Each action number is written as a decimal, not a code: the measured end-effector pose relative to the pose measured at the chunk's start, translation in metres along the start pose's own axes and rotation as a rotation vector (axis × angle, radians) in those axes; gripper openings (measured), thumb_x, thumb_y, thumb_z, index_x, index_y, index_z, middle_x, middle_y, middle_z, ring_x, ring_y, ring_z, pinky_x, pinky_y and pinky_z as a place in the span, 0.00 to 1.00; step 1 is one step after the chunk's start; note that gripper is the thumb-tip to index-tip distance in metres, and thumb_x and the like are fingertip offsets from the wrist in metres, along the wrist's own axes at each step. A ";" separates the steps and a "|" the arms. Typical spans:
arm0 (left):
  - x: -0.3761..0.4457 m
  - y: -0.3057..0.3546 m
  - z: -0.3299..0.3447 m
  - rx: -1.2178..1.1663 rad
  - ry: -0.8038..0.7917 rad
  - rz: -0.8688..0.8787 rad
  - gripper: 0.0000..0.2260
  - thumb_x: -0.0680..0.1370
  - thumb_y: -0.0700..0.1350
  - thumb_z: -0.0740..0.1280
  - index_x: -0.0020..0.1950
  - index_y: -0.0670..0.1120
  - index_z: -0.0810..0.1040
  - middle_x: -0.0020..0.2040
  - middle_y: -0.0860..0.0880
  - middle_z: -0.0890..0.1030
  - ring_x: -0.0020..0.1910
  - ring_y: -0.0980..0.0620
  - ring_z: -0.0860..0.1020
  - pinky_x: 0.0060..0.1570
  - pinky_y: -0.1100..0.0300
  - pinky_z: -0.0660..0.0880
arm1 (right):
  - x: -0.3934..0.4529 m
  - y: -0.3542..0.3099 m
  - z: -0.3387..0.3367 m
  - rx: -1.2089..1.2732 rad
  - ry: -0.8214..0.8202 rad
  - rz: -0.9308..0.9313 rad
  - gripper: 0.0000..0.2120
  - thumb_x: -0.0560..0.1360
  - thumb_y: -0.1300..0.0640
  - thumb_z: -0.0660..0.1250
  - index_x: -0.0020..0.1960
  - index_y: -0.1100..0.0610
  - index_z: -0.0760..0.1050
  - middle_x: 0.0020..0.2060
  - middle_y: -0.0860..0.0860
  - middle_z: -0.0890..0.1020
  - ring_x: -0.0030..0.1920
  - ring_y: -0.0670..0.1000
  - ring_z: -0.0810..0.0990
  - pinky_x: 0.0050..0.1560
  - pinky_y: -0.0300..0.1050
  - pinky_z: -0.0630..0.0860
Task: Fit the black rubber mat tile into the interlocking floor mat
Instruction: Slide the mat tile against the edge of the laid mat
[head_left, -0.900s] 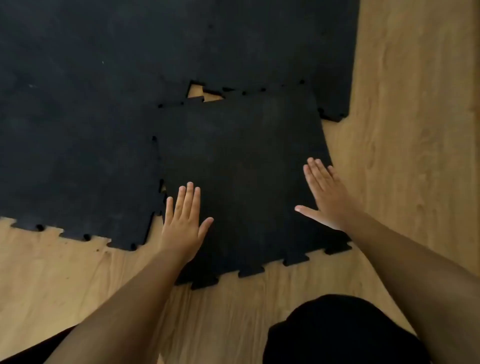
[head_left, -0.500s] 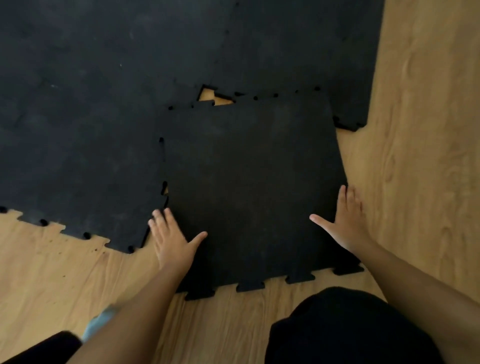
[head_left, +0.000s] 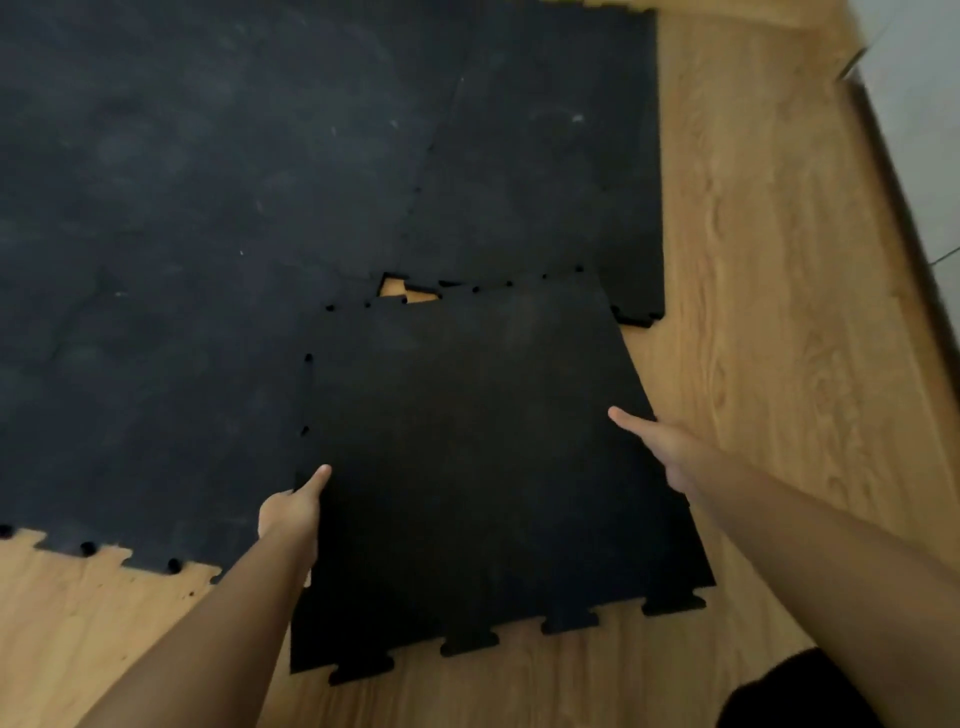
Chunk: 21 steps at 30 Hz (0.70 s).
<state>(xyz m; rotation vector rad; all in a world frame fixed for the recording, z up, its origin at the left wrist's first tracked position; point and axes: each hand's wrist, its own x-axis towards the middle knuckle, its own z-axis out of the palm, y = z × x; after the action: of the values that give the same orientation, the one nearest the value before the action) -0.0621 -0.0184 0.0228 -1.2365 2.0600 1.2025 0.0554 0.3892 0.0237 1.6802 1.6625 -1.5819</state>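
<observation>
A black rubber mat tile (head_left: 483, 467) with puzzle-tooth edges lies at the lower right corner of the black interlocking floor mat (head_left: 218, 218). My left hand (head_left: 293, 506) grips its left edge, thumb on top and fingers hidden beneath. On the right edge my right hand (head_left: 657, 447) holds it the same way. The tile's near side looks raised off the floor. A small gap of bare floor (head_left: 408, 291) shows at the tile's far left corner, where the teeth do not mesh.
Light wooden floor (head_left: 779, 312) surrounds the mat on the right and front. A pale wall with a dark skirting (head_left: 904, 171) runs along the far right. My dark-clothed knee (head_left: 779, 696) shows at the bottom right.
Both hands slid from flat on top of the tile to its side edges and closed on them. The view has tilted up, showing more of the mat.
</observation>
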 end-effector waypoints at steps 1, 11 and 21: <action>-0.004 0.006 -0.004 -0.029 0.025 0.006 0.31 0.70 0.57 0.74 0.66 0.42 0.72 0.40 0.44 0.74 0.33 0.44 0.72 0.30 0.49 0.69 | -0.002 0.007 0.007 0.066 0.026 -0.023 0.47 0.68 0.37 0.72 0.77 0.56 0.56 0.76 0.55 0.62 0.74 0.59 0.60 0.72 0.56 0.57; -0.031 0.047 -0.011 -0.027 0.095 0.403 0.21 0.74 0.55 0.70 0.62 0.44 0.75 0.51 0.46 0.78 0.46 0.45 0.78 0.43 0.50 0.75 | -0.045 0.045 0.022 0.318 0.562 -0.108 0.37 0.65 0.36 0.74 0.68 0.53 0.72 0.39 0.44 0.73 0.37 0.44 0.72 0.39 0.44 0.68; -0.028 0.063 0.040 0.006 -0.070 0.394 0.23 0.75 0.55 0.69 0.65 0.44 0.73 0.48 0.47 0.78 0.42 0.49 0.77 0.40 0.53 0.73 | -0.018 0.067 -0.015 0.254 0.401 -0.061 0.39 0.71 0.39 0.69 0.75 0.54 0.61 0.72 0.55 0.68 0.70 0.59 0.67 0.69 0.59 0.63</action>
<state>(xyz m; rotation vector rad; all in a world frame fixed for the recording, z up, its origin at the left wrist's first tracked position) -0.1048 0.0425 0.0501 -0.7913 2.3199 1.3835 0.1239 0.3729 0.0121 2.2174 1.7638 -1.6206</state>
